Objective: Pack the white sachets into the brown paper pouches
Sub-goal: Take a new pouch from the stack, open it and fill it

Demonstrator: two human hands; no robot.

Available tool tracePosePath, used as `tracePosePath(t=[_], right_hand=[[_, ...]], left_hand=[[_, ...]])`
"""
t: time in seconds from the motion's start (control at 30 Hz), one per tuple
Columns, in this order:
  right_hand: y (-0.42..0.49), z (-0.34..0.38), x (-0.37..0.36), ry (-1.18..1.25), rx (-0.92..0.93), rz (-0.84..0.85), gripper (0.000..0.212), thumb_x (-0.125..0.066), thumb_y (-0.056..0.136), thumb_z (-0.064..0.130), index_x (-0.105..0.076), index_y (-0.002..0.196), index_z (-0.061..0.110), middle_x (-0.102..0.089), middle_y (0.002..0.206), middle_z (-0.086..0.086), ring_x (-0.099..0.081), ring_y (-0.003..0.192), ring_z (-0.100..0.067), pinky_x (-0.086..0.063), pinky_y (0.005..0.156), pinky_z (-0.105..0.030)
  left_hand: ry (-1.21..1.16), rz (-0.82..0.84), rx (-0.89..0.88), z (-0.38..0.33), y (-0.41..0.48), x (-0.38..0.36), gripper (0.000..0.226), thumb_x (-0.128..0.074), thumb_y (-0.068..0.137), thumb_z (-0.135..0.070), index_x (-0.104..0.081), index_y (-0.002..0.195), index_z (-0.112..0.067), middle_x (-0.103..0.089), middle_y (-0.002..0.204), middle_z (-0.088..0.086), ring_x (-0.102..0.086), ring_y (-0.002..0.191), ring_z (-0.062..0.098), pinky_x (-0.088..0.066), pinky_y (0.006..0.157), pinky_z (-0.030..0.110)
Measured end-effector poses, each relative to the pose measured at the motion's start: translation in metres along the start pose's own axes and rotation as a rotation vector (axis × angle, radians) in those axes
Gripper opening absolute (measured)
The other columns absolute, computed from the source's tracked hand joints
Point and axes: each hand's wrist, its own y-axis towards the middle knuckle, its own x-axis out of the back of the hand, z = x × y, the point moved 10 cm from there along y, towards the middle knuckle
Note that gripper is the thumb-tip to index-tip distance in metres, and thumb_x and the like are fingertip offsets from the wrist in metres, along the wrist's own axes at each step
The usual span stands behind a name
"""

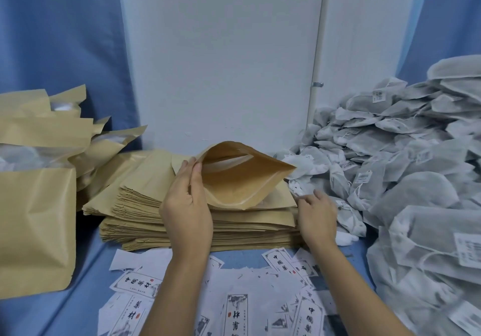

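A blue cloth covers the surface; at the far side stands a white panel, flanked by blue curtains. Filled brown pouches stand at the left and a heap of white sachets lies at the right. Printed paper labels lie scattered near. In the middle lies a stack of flat pouches. Above it, the left hand grips the left edge of an open pouch. The right hand is at the sachet heap, fingers loosely extended, holding nothing.
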Motion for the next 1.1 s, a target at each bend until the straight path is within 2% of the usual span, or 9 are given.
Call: tracePosePath(t=[0.17, 0.3, 0.4, 0.47, 0.53, 0.73, 0.87, 1.0, 1.1], right_hand=[[0.012, -0.008, -0.029, -0.324, 0.097, 0.194, 0.044, -0.029, 0.099, 0.027, -0.046, 0.138, 0.038, -0.005, 0.161, -0.006, 0.007, 0.147, -0.027, -0.001, 0.119, -0.044], [0.021, -0.013, -0.043, -0.352, 0.127, 0.324, 0.047, -0.024, 0.100, 0.025, -0.036, 0.144, 0.038, -0.006, 0.161, -0.006, 0.004, 0.148, -0.027, -0.003, 0.118, -0.047], [0.021, -0.006, -0.025, -0.208, 0.161, 0.144, 0.045, -0.032, 0.099, 0.017, -0.046, 0.140, 0.029, -0.029, 0.152, -0.013, -0.019, 0.142, -0.028, -0.019, 0.114, -0.044], [0.016, 0.003, -0.005, -0.060, 0.211, -0.038, 0.041, -0.038, 0.097, 0.015, -0.055, 0.134, 0.023, -0.047, 0.135, -0.012, -0.040, 0.125, -0.028, -0.034, 0.104, -0.041], [0.009, 0.010, 0.013, 0.076, 0.250, -0.164, 0.036, -0.043, 0.097, 0.017, -0.059, 0.128, 0.021, -0.049, 0.118, -0.007, -0.048, 0.112, -0.025, -0.039, 0.095, -0.036], [-0.010, 0.040, 0.047, 0.487, 0.356, -0.314, 0.022, -0.047, 0.098, 0.019, -0.054, 0.116, 0.028, -0.039, 0.120, -0.003, -0.045, 0.106, 0.001, -0.029, 0.087, 0.001], [-0.032, 0.074, 0.066, 0.662, 0.483, -0.406, 0.030, -0.047, 0.098, 0.011, -0.046, 0.111, 0.037, -0.040, 0.120, -0.005, -0.040, 0.105, 0.019, -0.027, 0.089, 0.002], [-0.023, 0.082, 0.051, 0.900, 0.372, -0.177, 0.027, -0.051, 0.095, 0.009, -0.054, 0.108, 0.033, -0.057, 0.106, 0.025, -0.052, 0.100, 0.009, -0.040, 0.088, -0.013], [-0.021, 0.086, 0.009, 1.024, 0.122, 0.359, 0.025, -0.054, 0.092, 0.007, -0.068, 0.100, 0.026, -0.069, 0.088, 0.007, -0.064, 0.076, -0.005, -0.049, 0.063, -0.021]], left_hand=[[-0.003, -0.025, 0.042, 0.002, 0.001, 0.004, 0.033, -0.049, 0.097, -0.029, -0.067, 0.117, -0.011, -0.066, 0.119, 0.001, -0.056, 0.114, 0.006, -0.041, 0.095, 0.014], [0.002, -0.019, 0.073, 0.002, 0.000, 0.005, 0.036, -0.047, 0.097, -0.033, -0.068, 0.115, -0.010, -0.068, 0.108, 0.017, -0.058, 0.109, 0.031, -0.045, 0.092, 0.038], [0.017, -0.015, 0.066, 0.001, 0.000, 0.005, 0.038, -0.046, 0.098, -0.033, -0.069, 0.112, -0.007, -0.065, 0.106, 0.025, -0.055, 0.109, 0.038, -0.045, 0.092, 0.047], [0.019, -0.023, 0.065, 0.001, 0.001, 0.006, 0.039, -0.045, 0.098, -0.033, -0.069, 0.111, -0.004, -0.063, 0.106, 0.028, -0.054, 0.110, 0.041, -0.045, 0.093, 0.051], [0.015, -0.035, 0.067, 0.000, 0.001, 0.008, 0.040, -0.046, 0.098, -0.033, -0.069, 0.108, -0.001, -0.061, 0.107, 0.031, -0.053, 0.110, 0.042, -0.043, 0.093, 0.051], [-0.027, -0.126, 0.097, 0.004, 0.004, 0.019, 0.045, -0.045, 0.098, -0.036, -0.067, 0.103, 0.003, -0.061, 0.105, 0.031, -0.054, 0.105, 0.040, -0.043, 0.087, 0.045], [-0.067, -0.191, 0.112, 0.006, 0.006, 0.028, 0.058, -0.043, 0.097, -0.043, -0.059, 0.102, 0.013, -0.055, 0.107, 0.035, -0.051, 0.106, 0.045, -0.042, 0.088, 0.049], [-0.076, -0.228, 0.119, 0.010, 0.008, 0.034, 0.059, -0.042, 0.096, -0.045, -0.061, 0.104, 0.009, -0.057, 0.109, 0.034, -0.051, 0.108, 0.044, -0.042, 0.091, 0.051], [-0.070, -0.230, 0.111, 0.011, 0.009, 0.034, 0.057, -0.043, 0.097, -0.042, -0.060, 0.104, 0.012, -0.056, 0.109, 0.035, -0.050, 0.108, 0.045, -0.042, 0.091, 0.052]])
